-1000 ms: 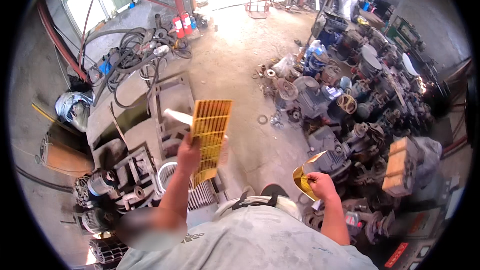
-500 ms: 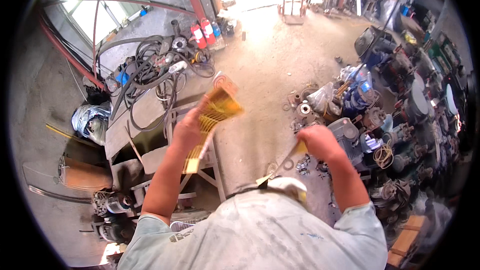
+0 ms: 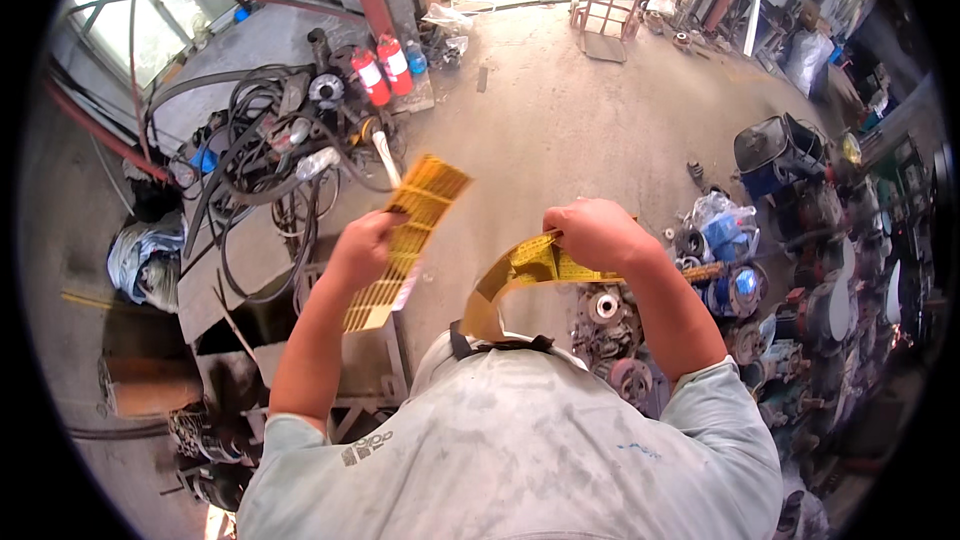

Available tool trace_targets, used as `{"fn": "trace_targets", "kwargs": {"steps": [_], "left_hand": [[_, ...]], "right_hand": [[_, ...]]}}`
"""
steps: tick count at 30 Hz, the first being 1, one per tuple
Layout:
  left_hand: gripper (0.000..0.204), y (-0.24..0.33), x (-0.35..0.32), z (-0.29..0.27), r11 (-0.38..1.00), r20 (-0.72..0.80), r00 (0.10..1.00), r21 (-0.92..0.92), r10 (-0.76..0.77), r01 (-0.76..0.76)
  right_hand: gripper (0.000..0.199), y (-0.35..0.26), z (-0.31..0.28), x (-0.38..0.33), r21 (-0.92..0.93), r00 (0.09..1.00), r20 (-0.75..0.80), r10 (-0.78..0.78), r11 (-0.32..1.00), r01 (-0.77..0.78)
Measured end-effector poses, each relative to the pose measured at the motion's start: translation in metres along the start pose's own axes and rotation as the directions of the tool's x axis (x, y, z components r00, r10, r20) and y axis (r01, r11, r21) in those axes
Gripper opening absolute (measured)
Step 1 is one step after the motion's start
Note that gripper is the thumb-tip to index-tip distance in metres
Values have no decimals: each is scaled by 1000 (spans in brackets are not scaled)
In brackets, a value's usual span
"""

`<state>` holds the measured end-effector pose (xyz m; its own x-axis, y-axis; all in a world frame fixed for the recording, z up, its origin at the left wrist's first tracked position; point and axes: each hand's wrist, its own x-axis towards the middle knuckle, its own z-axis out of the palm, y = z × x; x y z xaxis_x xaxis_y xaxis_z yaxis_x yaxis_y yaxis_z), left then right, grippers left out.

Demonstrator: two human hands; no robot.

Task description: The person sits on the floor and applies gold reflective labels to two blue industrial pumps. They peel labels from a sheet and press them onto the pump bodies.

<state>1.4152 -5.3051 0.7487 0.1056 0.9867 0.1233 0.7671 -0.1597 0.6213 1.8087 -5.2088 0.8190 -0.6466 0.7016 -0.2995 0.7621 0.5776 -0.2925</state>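
My left hand (image 3: 360, 252) is closed on a flat yellow sheet (image 3: 430, 195) crossed by rows of fine lines, with a pale sliver along its lower edge. The sheet is held tilted, its upper end pointing away from me. Over to the right, my right hand (image 3: 598, 233) pinches a yellow printed strip (image 3: 535, 260). That strip bends in an arc down toward my chest, and its other end sticks out past the far side of the hand. The two pieces are apart from each other. My palms hide parts of both.
Tangled black hoses (image 3: 255, 170) lie at left, with two red fire extinguishers (image 3: 395, 65) behind. Metal machine parts (image 3: 606, 306) crowd the floor at right, near a dark bin (image 3: 780, 145). A red hand truck (image 3: 606, 40) stands by the bright doorway.
My right hand has moved up and to the left, and its strip now shows spread in a curve. The left hand's sheet has tilted and shows more sharply. My view has shifted right.
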Motion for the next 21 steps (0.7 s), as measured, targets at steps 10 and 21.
{"fn": "trace_targets", "kwargs": {"steps": [10, 21], "left_hand": [[34, 13, 496, 62, 918, 743, 660, -333, 114, 216], [37, -158, 937, 47, 492, 490, 831, -673, -264, 553]], "right_hand": [[24, 213, -201, 279, 33, 994, -62, 92, 995, -90], [24, 458, -425, 693, 43, 323, -938, -124, 885, 464]]}}
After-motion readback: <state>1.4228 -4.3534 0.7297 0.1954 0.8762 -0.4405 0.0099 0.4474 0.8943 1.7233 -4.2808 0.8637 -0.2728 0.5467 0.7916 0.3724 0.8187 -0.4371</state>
